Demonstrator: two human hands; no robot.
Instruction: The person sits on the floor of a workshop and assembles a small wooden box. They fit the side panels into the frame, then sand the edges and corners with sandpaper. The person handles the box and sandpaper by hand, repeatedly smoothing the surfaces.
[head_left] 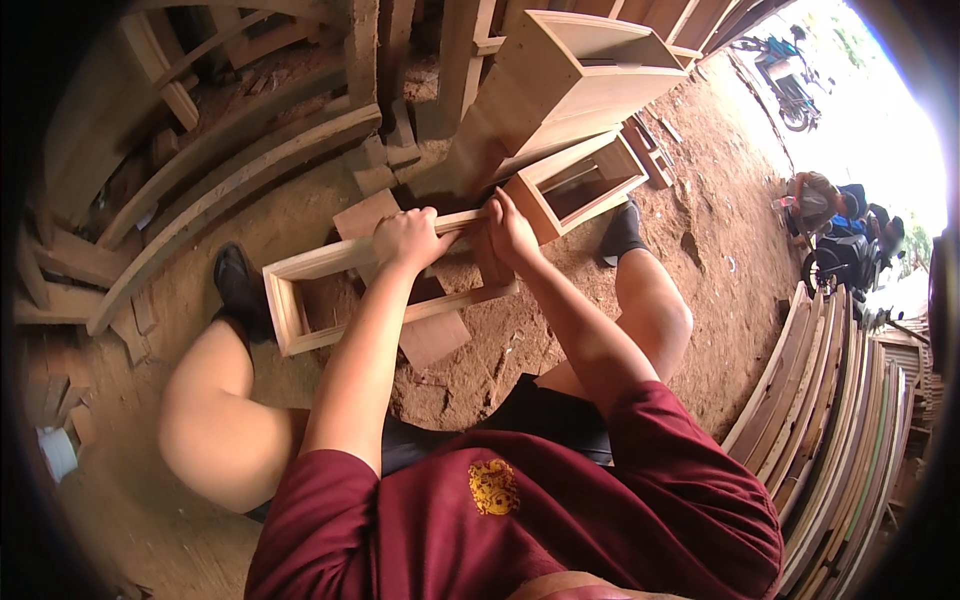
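Observation:
A long rectangular wooden frame with an open middle lies low between my legs. My left hand is wrapped over its far rail, near the middle. My right hand is closed round the frame's right end; its fingertips are partly hidden behind the hand. Just right of that hand, a small open wooden box stands close to the frame's end; whether they touch I cannot tell. Flat wood pieces show beneath and through the frame.
Behind the frame stands a tall wooden cabinet body. Curved planks and timber line the left side. Long boards are stacked at right. A person and motorbikes are farther off, on the right. The floor is bare dirt.

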